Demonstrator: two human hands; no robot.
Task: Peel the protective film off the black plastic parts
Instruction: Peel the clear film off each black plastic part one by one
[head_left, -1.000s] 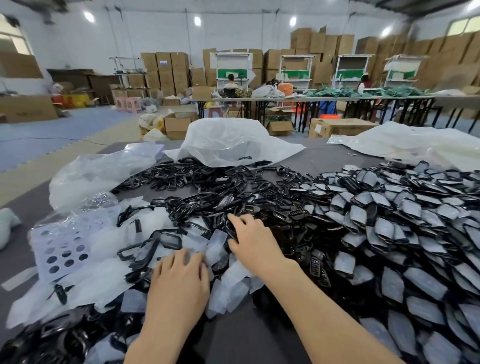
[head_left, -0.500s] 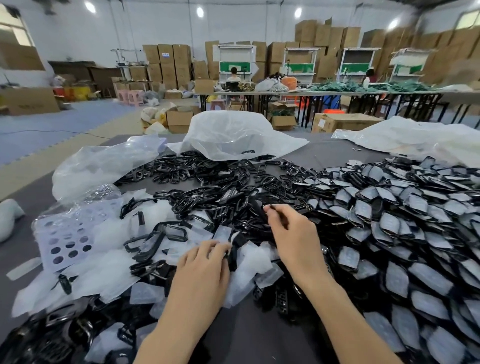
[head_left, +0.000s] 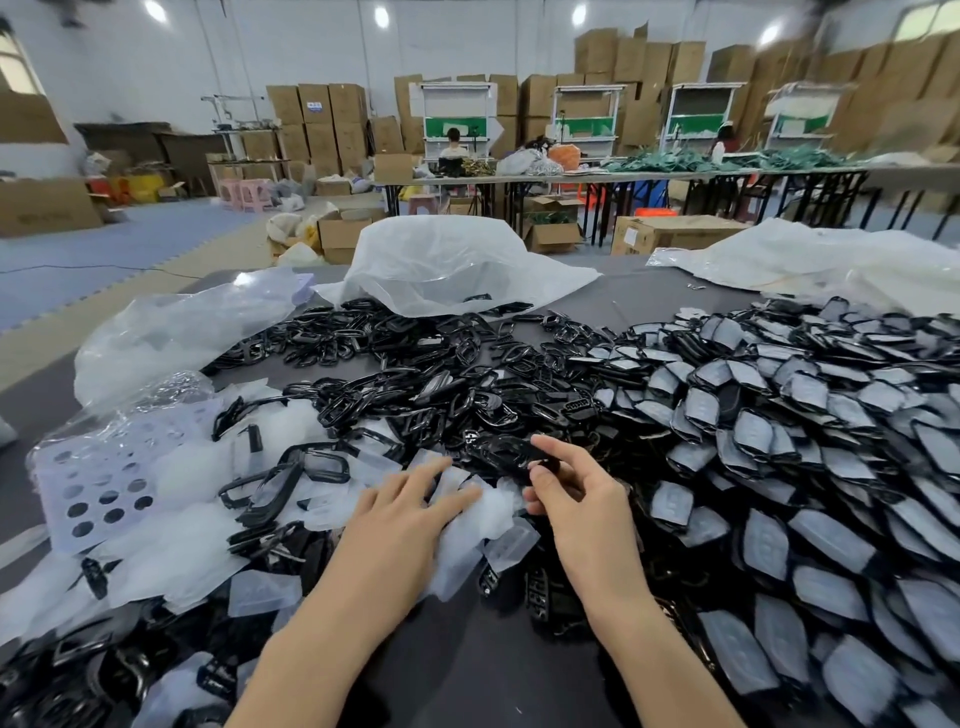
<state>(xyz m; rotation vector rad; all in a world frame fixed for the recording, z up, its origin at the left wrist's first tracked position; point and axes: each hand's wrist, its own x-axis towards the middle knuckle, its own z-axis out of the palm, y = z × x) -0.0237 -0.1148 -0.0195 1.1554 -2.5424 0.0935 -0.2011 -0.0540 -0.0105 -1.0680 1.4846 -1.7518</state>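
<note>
A: Right hand?

B: Right hand (head_left: 582, 493) raised just behind the heap of peeled film (head_left: 498, 506). Thumb and forefinger pinch one glossy black plastic part (head_left: 506, 451); the other fingers are loosely curled.

A: Left?

B: Left hand (head_left: 405, 519) lies flat on the film heap, fingers straight, gripping nothing.

A: Stock?

B: Right of the film heap, a broad spread of film-covered parts (head_left: 779, 467), grey film uppermost. Behind the heap, bare black frames (head_left: 415, 384) tangled on the dark grey worktop (head_left: 493, 675). Left of it, a lilac sheet punched with round holes (head_left: 98, 483). Farther behind, a crumpled clear bag (head_left: 447, 260).

A: Any writing?

B: One blue-and-white label on a carton (head_left: 313, 106) in the stacks far behind the heap, too small to read. Nothing legible on the parts themselves.
</note>
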